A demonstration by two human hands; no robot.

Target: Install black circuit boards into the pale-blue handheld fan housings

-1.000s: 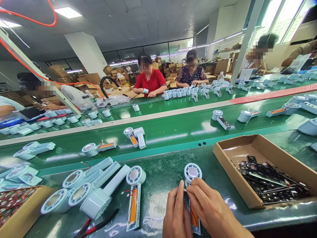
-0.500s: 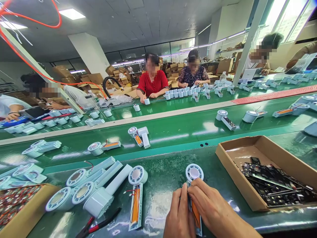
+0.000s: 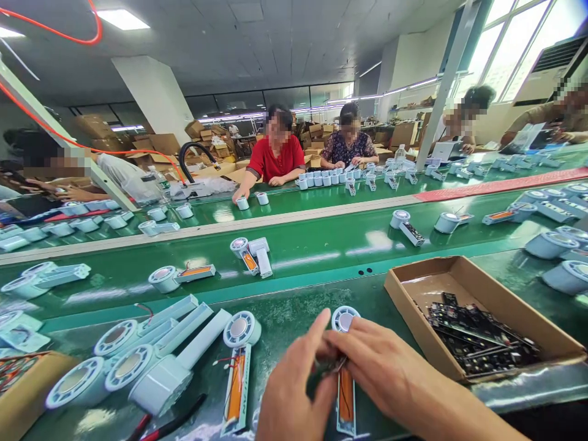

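Observation:
A pale blue handheld fan body point(image 3: 344, 343) lies on the green table before me, round head up, its open handle showing an orange battery. My left hand point(image 3: 296, 392) and my right hand point(image 3: 381, 367) meet over the top of the handle. Their fingertips pinch thin wires there, just below the fan head. A second open fan body point(image 3: 239, 361) lies to the left with red and white wires loose.
A cardboard box point(image 3: 482, 294) of black circuit boards stands at the right. Several closed fan bodies point(image 3: 138, 355) and red-handled pliers point(image 3: 169, 422) lie at the left. More fan parts point(image 3: 250, 254) ride the green conveyor. Several people sit across it.
My hands have lifted slightly from the handle and moved up to the wires; the left hand's fingers have spread. The camera shifted, so the scene slid left.

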